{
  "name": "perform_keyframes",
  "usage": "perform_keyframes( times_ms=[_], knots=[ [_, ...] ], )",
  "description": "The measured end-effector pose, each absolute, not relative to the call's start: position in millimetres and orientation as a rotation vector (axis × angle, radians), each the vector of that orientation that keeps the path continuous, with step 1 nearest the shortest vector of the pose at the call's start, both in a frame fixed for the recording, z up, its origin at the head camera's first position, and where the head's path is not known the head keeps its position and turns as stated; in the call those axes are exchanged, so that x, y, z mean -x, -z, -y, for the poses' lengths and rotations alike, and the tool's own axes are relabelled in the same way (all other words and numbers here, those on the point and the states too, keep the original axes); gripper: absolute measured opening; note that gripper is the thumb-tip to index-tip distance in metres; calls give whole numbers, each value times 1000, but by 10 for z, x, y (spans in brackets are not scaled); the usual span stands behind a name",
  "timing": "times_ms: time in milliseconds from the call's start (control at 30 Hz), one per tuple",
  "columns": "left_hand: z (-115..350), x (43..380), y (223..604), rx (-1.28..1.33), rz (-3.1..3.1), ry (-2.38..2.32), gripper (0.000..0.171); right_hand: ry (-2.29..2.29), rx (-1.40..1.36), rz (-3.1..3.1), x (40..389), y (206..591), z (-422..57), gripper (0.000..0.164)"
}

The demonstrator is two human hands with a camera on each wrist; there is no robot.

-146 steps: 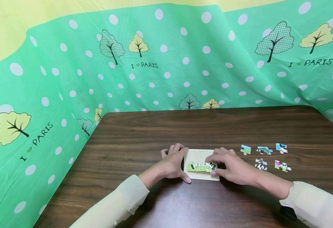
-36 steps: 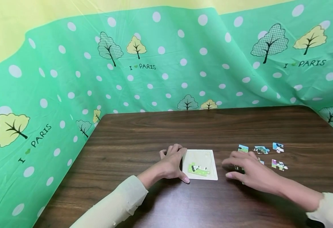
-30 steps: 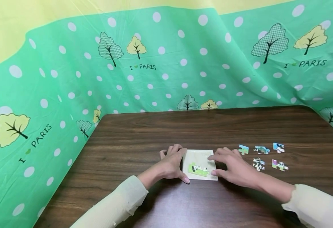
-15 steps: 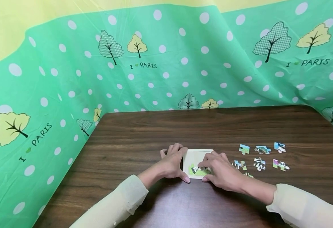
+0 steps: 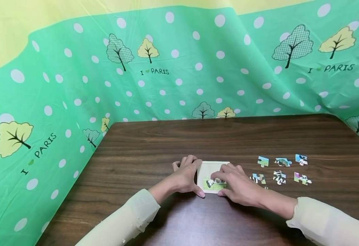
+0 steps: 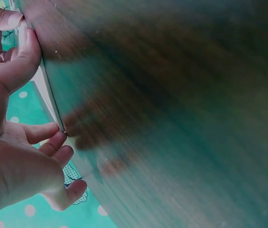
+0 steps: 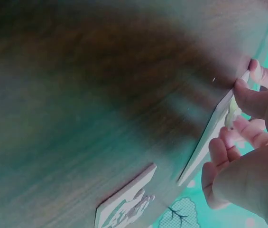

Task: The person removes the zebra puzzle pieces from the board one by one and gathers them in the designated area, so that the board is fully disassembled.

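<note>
In the head view my left hand (image 5: 185, 176) grips the left side of a small pale wooden puzzle tray (image 5: 206, 168), fingers at its far corner and thumb at its near corner. Green jigsaw pieces (image 5: 209, 184) with black-and-white legs lie along the tray's near side. My right hand (image 5: 239, 186) reaches over the tray's right side, its fingertips pressing on those pieces and partly hiding them. In the right wrist view, its thumb (image 7: 247, 97) rests at the tray edge while a fingertip touches a green piece (image 7: 231, 113).
Several loose jigsaw pieces (image 5: 279, 177) lie in rows on the dark wooden table (image 5: 155, 143), right of the tray; some are partly behind my right hand. A green dotted cloth (image 5: 167, 92) hangs behind and left of the table.
From beyond the tray's right edge, my right hand came back leftward over the tray onto the green pieces. One piece now sits straighter along the near side. My left hand stayed put.
</note>
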State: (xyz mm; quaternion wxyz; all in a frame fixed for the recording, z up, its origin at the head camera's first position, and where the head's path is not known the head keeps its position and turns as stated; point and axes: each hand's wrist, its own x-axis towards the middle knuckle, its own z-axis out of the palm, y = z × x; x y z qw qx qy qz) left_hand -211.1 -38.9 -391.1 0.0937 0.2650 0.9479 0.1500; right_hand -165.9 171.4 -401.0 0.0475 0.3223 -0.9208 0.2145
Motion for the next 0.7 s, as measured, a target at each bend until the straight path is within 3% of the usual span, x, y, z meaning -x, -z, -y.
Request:
perform_keyframes(
  times_ms=[700],
  knots=[
    [385, 2121, 3921, -767, -2805, -440, 112, -474, -1133, 2772, 1699, 3952, -1759, 39]
  ],
)
